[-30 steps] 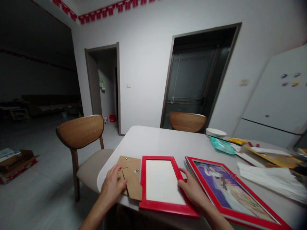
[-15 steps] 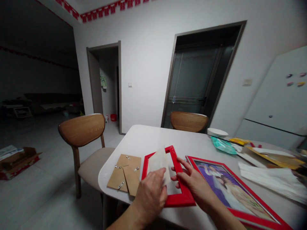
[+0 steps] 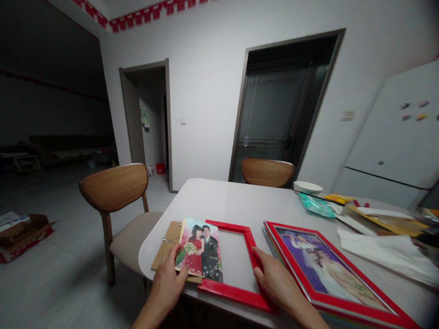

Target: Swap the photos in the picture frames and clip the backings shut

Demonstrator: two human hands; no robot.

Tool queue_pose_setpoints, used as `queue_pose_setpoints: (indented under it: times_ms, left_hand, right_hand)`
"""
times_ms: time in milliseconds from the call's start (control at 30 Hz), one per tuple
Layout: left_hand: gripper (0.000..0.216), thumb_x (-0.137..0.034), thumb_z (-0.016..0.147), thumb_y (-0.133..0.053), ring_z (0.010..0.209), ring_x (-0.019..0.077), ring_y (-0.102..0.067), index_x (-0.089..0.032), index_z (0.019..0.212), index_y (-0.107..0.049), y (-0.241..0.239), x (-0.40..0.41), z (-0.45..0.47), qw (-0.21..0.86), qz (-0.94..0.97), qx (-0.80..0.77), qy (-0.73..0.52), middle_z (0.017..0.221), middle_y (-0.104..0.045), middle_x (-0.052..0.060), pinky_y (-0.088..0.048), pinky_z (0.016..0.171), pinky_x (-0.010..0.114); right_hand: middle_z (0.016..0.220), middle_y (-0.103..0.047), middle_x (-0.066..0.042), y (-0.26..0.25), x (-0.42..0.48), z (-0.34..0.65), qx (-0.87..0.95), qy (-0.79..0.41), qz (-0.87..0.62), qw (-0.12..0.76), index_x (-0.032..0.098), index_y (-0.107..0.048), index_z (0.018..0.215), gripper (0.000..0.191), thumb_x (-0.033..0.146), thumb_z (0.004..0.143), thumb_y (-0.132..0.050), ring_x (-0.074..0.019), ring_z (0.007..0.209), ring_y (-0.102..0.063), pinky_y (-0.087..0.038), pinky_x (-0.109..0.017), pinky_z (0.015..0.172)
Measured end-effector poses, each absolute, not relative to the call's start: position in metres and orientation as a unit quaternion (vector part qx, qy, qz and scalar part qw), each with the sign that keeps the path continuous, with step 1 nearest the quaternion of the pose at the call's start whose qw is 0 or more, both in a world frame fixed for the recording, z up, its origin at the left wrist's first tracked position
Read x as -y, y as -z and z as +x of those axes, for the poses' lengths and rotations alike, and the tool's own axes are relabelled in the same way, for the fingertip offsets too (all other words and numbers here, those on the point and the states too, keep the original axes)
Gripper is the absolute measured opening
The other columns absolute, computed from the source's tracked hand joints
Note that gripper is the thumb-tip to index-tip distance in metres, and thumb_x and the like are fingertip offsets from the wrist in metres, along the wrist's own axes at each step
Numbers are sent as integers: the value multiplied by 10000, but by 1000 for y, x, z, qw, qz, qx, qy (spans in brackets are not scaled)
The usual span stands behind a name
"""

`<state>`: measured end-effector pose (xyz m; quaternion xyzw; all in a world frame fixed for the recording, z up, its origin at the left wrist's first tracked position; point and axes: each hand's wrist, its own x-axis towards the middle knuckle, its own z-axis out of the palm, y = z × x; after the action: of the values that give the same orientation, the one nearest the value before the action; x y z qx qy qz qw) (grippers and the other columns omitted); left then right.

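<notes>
A small red picture frame (image 3: 252,249) lies flat near the front edge of the white table (image 3: 240,201). My left hand (image 3: 169,278) holds a printed photo (image 3: 200,249) of two people, picture side up, over the frame's left side and a brown cardboard backing board (image 3: 166,242). My right hand (image 3: 274,281) rests on the frame's right rail, fingers pressed along it. A larger red frame (image 3: 329,274) with a photo in it lies just right of that hand.
A wooden chair (image 3: 116,192) stands left of the table and another chair (image 3: 267,171) at its far side. A white bowl (image 3: 308,187), a teal packet (image 3: 315,205), papers and white sheets (image 3: 387,253) clutter the right. A cardboard box (image 3: 20,233) sits on the floor.
My left hand lifted the white sheet out of the small frame and turned it over; it now shows as a photo held face up at the frame's left side. The frame lies flat again.
</notes>
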<state>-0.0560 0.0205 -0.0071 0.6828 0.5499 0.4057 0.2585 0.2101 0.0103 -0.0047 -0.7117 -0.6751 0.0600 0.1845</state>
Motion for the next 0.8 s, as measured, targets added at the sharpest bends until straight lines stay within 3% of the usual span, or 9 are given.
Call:
queue_pose_setpoints:
  times_ms: [267,400,500,567,667,733,800]
  left_hand:
    - [474,-286,705,-464,1040,249,-470,-133,1152,-426,12,-21,-61,194,708,-552,-397,1102,-534,112,-358,883,395]
    - [466,-214,693,-454,1067,240,-446,-131,1151,-425,13,-19,-57,155,740,-533,-381,1127,-516,113,-347,907,407]
    - [482,-167,670,-464,1135,235,-376,-147,1150,-429,11,-16,-48,125,775,-501,-364,1219,-444,106,-310,948,416]
    - [491,-143,657,-468,1159,234,-347,-159,1147,-438,10,-14,-42,111,798,-480,-348,1242,-424,99,-295,962,424]
    - [512,-117,637,-463,1161,236,-346,-155,1147,-446,7,-12,-34,98,823,-458,-322,1238,-432,102,-287,969,436]
    - [523,-114,621,-466,1151,248,-360,-138,1144,-453,7,-13,-31,92,833,-454,-304,1224,-446,116,-287,967,451]
    - [540,-110,605,-470,1149,264,-359,-119,1145,-455,8,-15,-28,83,838,-452,-295,1227,-438,134,-282,965,470]
  right_hand:
    - [1071,-541,-159,12,-13,209,678,11,-710,190,72,-507,1097,425,185,705,-386,-248,973,-488,-340,-356,867]
    - [1131,-501,-161,7,-14,199,676,-10,-688,263,69,-509,1093,425,210,708,-400,-251,1054,-426,-296,-368,914]
    - [1065,-547,-137,4,-21,181,666,-152,-646,340,84,-464,1129,446,233,714,-395,-192,919,-524,-370,-315,846]
    - [976,-587,-106,5,-29,167,631,-272,-621,378,107,-420,1161,479,254,705,-410,-147,703,-575,-442,-277,678]
    - [688,-616,-32,8,-42,146,558,-405,-593,416,101,-414,1153,507,267,675,-451,-102,439,-502,-395,-226,444]
    - [556,-583,8,8,-48,135,511,-488,-550,445,95,-479,1081,464,250,644,-488,-90,398,-472,-377,-213,432]
    - [560,-586,9,3,-48,127,472,-565,-486,470,104,-534,1000,401,235,621,-518,-88,435,-496,-396,-212,474]
